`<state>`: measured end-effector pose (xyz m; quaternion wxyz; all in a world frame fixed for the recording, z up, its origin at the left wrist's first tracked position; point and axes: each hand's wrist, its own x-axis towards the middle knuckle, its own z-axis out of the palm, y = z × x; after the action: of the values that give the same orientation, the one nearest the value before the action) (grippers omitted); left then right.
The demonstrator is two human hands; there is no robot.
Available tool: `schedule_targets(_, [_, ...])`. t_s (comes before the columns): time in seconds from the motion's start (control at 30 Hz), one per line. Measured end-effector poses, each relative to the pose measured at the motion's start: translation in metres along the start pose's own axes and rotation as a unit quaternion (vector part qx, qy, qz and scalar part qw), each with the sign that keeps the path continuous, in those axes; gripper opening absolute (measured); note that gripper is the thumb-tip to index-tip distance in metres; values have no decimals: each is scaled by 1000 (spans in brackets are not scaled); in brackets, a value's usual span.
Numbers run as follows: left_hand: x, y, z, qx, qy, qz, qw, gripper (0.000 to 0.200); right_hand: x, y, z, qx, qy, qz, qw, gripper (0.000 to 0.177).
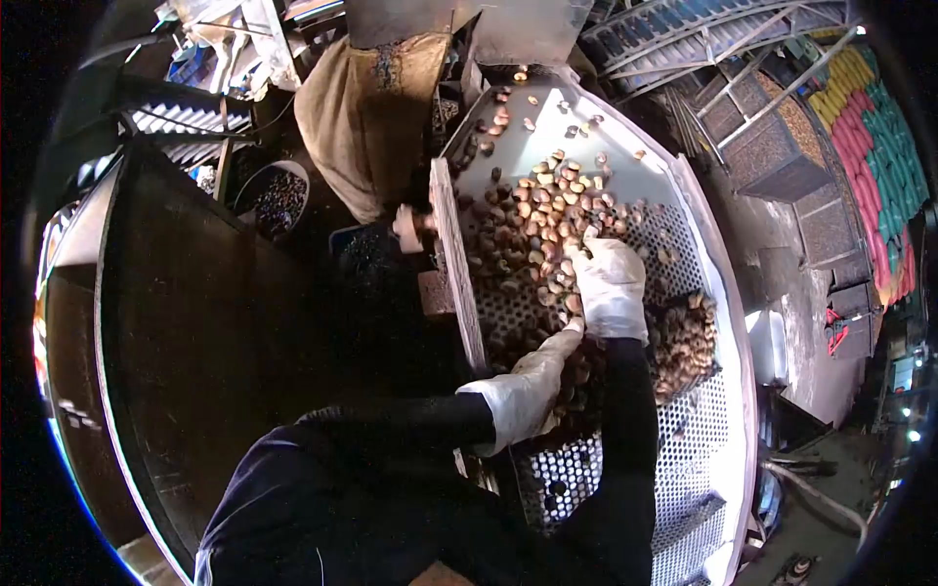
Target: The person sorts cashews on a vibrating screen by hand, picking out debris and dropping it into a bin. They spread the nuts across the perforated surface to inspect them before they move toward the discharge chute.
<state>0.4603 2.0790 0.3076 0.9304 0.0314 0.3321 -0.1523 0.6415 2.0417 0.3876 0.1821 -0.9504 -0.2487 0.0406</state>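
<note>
Dark sleeves nearest. Left hand flat on nuts, fingers extended, holding nothing visible. Right hand curled into heap, grip unclear. Perforated tray: upper part thick with nuts, lower part mostly bare. Probably midway.

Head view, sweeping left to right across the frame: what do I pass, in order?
Bucket of dark nuts → burlap sack → another person's hand at the tray's left edge → gloved left hand → gloved right hand on the nuts → tray right rim → coloured sacks.
</note>
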Motion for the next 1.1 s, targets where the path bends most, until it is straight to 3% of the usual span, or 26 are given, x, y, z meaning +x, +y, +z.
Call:
schedule_targets(0.13, [-26,14,23,54,27,7,998,61,7,13,20,-186,16,-63,980,35])
schedule_targets(0.23, [-30,16,27,67,29,5,997,60,9,33,9,10,107,9,994,27])
schedule_targets(0.27, [-31,16,28,71,27,5,997,60,18,34,1,212,-15,246,946,28])
schedule_targets(0.3, [-31,17,28,74,25,5,997,60,32,80,22,234,27,172,956,33])
schedule_targets(0.4, [-32,18,27,84,24,2,996,59,36,113,19,103,125,64,985,34])
schedule_targets(0.43, [-31,17,26,90,24,2,996,59,17,65,-10,266,46,201,942,39])
schedule_targets(0.53, [-27,19,23,114,16,7,993,58,5,38,-22,157,9,103,982,41])
schedule_targets(0.6, [-30,20,22,153,17,14,988,58,9,75,23,-35,57,-133,989,22])
schedule_targets(0.63, [-50,25,46,172,66,7,983,59,10,93,44,-130,112,-235,957,19])
schedule_targets(0.67, [-66,29,65,192,115,2,975,61,7,80,35,-391,104,-276,872,20])
schedule_targets(0.7, [-72,31,73,210,163,-3,964,62,9,73,31,-325,111,-233,910,18])
schedule_targets(0.8, [-57,29,52,178,109,5,978,61,22,55,26,-113,121,-96,982,14])
schedule_targets(0.83, [-51,27,43,156,96,4,983,61,24,53,25,5,199,-130,971,16])
schedule_targets(0.9, [-32,23,35,82,78,-2,994,60,43,76,27,29,185,-96,978,18])
schedule_targets(0.93, [-44,26,48,89,97,-1,991,60,43,79,21,-70,208,-141,965,18])
schedule_targets(0.97, [-56,30,62,96,115,0,989,60,43,83,26,100,168,-78,978,17])
schedule_targets(1.03, [-65,32,68,82,116,0,990,60,43,86,34,405,109,73,905,15])
schedule_targets(1.07, [-59,29,60,61,97,0,993,61,44,87,38,531,65,149,832,15])
schedule_targets(1.1, [-52,25,51,40,77,1,996,62,36,67,28,473,73,185,858,21])
